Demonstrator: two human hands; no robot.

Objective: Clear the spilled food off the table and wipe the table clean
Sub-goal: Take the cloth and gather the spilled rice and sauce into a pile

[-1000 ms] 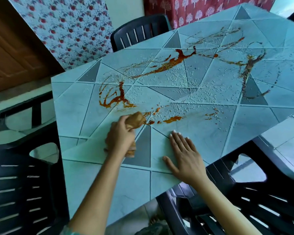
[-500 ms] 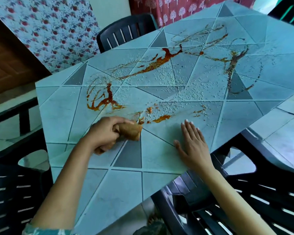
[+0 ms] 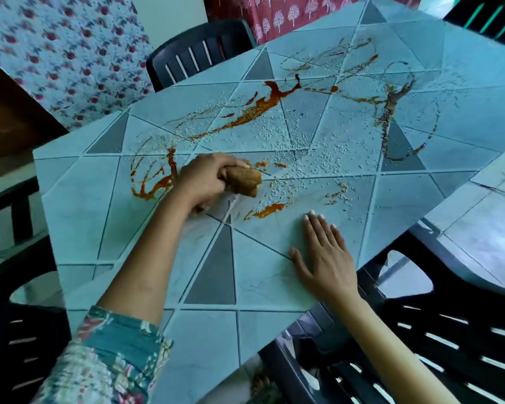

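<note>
A pale blue table (image 3: 105, 217) with grey triangle patterns carries streaks of orange-red sauce (image 3: 263, 109) and scattered white rice grains (image 3: 312, 153) across its middle and far side. My left hand (image 3: 204, 179) grips a bunched brown cloth (image 3: 244, 180) pressed on the table beside a sauce smear (image 3: 155, 182) at the left. A smaller sauce patch (image 3: 267, 210) lies just right of the cloth. My right hand (image 3: 322, 255) lies flat with straight fingers on the table near its front right edge.
Dark plastic chairs stand around the table: one at the far side (image 3: 199, 53), one at the near left (image 3: 18, 345), one at the near right (image 3: 449, 345). A floral curtain (image 3: 64, 53) hangs at the back left. Tiled floor (image 3: 493, 217) shows on the right.
My left hand has pushed the cloth forward and to the right into the spill. My right hand has stayed flat on the table. The camera has shifted.
</note>
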